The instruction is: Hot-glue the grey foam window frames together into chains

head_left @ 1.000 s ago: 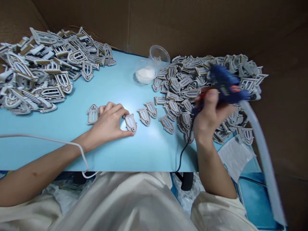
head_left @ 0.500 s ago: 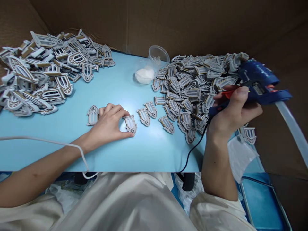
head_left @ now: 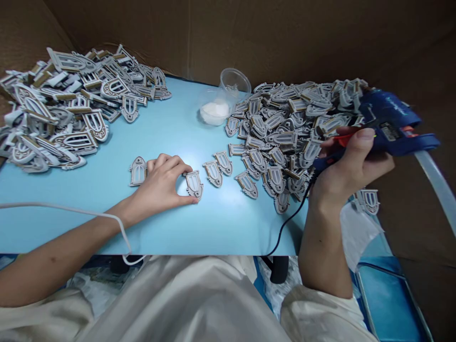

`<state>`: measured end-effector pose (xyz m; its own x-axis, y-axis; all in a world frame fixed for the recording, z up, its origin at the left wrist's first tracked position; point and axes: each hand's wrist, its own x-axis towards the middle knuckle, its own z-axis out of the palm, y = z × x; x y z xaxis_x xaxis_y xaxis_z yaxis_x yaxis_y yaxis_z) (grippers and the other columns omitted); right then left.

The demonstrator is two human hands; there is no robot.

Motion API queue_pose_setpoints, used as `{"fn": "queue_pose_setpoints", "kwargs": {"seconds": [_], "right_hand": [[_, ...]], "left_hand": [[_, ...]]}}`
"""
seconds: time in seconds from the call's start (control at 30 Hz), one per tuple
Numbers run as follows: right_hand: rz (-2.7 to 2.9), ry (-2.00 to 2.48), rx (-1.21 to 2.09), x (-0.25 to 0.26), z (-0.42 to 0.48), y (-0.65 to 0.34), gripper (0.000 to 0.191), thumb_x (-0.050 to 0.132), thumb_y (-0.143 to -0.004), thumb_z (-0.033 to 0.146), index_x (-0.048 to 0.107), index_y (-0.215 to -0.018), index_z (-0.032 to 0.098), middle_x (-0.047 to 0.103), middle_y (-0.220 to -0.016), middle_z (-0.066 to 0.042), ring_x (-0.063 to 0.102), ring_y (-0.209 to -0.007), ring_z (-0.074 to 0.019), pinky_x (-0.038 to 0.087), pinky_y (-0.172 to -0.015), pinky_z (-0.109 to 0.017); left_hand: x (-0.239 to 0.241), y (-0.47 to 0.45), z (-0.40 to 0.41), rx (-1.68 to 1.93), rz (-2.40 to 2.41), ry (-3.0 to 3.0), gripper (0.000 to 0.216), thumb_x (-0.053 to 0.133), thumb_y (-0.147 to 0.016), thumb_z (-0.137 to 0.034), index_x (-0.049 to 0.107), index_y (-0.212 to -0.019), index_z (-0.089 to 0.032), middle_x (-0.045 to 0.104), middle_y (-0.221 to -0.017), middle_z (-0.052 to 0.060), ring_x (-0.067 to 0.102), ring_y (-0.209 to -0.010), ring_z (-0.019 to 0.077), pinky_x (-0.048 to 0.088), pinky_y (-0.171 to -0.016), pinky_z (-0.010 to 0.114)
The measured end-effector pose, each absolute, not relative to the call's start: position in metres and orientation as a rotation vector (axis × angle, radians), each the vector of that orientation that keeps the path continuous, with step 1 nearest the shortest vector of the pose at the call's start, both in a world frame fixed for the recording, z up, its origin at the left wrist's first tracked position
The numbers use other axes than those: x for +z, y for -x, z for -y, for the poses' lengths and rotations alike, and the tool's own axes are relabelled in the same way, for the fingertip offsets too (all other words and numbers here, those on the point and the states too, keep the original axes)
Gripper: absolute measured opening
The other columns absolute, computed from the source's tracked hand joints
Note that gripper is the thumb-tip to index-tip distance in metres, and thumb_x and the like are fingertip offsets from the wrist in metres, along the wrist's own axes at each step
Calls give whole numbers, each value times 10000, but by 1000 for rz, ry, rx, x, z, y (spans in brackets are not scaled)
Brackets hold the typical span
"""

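arched piece (head_left: pixel 194 183) is pinched on the desk (head_left: pixel 221 228) by the left hand (head_left: pixel 162 183), between thumb and fingers. blue glue gun (head_left: pixel 390 118) is gripped in the right hand (head_left: pixel 351 166), near the pile (head_left: pixel 281 130). if the black cord (head_left: pixel 284 228) is swept leftward, the pile's edge could be disturbed.

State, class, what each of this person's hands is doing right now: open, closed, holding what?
Left hand: closed lightly on a small window-shaped piece, thumb and finger at its edges.
Right hand: closed around a blue glue gun.
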<state>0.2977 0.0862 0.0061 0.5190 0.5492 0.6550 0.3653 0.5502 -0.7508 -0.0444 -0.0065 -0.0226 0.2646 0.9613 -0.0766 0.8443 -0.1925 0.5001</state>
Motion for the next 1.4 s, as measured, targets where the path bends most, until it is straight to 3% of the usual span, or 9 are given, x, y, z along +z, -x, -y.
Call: {"fn": "queue_pose_setpoints", "kwargs": {"seconds": [0.23,0.5,0.67,0.77,0.9,1.0,1.13,1.23,1.4], "right_hand": [[1026,1074,129,8,-88,-300,315,615,-991,498,592,-865,210,666,-815,-34,625,-592,-111,387,-474,-243],[1061,1001,119,5,-91,-306,376,651,-989,545,602,-835,205,698,-806,-13,639,-574,-95,402,-467,-229],[1035,998,118,6,-90,-306,408,670,-965,587,586,-832,210,678,-804,-12,622,-564,-91,389,-455,-238],[1040,1053,114,7,-88,-304,413,645,-962,607,560,-823,227,674,-824,-19,616,-582,-100,394,-463,-250],[1054,1075,131,7,-86,-302,413,636,-938,617,562,-825,227,677,-840,-25,592,-595,-99,383,-465,-242],[1056,1065,145,8,-84,-300,388,643,-930,592,591,-843,217,683,-835,-29,593,-583,-95,383,-463,-238],[1065,1019,163,9,-81,-296,375,666,-956,555,582,-836,210,708,-836,-47,612,-580,-105,378,-464,-222],[1075,1019,169,10,-79,-294,379,675,-954,546,617,-837,191,706,-822,-65,617,-578,-116,372,-466,-229],[1092,1063,181,9,-75,-288,419,665,-933,582,662,-844,173,712,-837,-80,618,-586,-126,379,-485,-248]], "left_hand": [[-25,42,7,333,-1638,-2090,653,1005,-710,-553,777,-1236,-242,741,-1262,109,539,-1282,416,358,-1003,515],[8,110,-9,470,-1559,-2228,921,769,-794,-857,628,-1530,-322,715,-1472,106,509,-1448,428,339,-1203,567],[3,155,-9,206,-1564,-2362,1072,686,-795,-927,554,-1643,-286,672,-1513,144,332,-1606,511,124,-1318,693],[-1,158,-3,71,-1528,-2423,923,520,-981,-861,521,-1663,-240,660,-1535,118,296,-1637,444,-37,-1354,684],[4,148,1,56,-1545,-2418,697,431,-1098,-704,605,-1559,-212,717,-1399,87,386,-1547,381,-74,-1358,675],[11,142,3,38,-1529,-2418,609,493,-1092,-648,614,-1530,-243,711,-1330,61,454,-1473,361,-29,-1365,675],[13,149,8,16,-1723,-2458,701,519,-1043,-752,596,-1525,-250,647,-1275,85,500,-1383,392,89,-1348,709],[8,158,9,-88,-1778,-2410,686,593,-983,-778,658,-1382,-223,629,-1173,86,564,-1245,408,191,-1292,748],[0,143,4,-42,-1598,-2327,589,752,-898,-595,695,-1366,-242,664,-1213,111,619,-1195,421,446,-1084,559]]}}
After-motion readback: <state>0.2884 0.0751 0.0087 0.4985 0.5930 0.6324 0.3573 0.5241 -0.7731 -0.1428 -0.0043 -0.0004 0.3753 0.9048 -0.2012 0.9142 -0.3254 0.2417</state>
